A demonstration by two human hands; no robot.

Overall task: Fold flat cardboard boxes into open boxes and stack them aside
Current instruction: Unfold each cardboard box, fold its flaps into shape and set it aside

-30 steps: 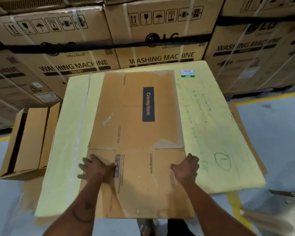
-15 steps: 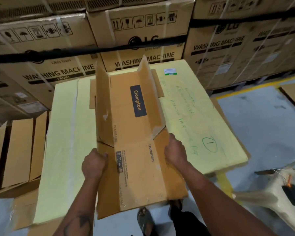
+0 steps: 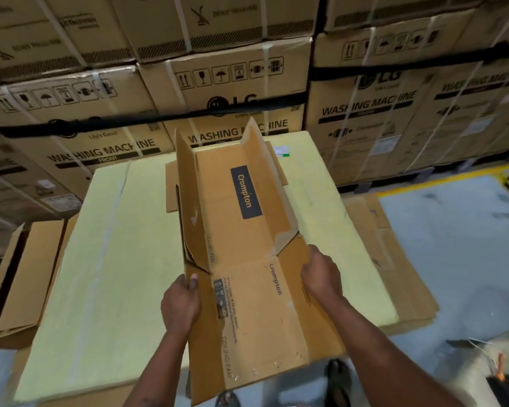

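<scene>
Crompton box (image 3: 241, 239) half-raised over yellow surface (image 3: 106, 245), side panels up, ends unfolded. Left hand (image 3: 180, 306) pinches left edge; right hand (image 3: 321, 277) curls round right edge. Formed box (image 3: 21, 277) stands left; stacking pending.

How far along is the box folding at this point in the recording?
Done: at least one folded box stands at the left beside the yellow-topped table. In hand: the left hand and right hand grip a Crompton carton whose far side panels are raised, with the near end not yet squared. Left: finish this carton, stack it aside.
</scene>
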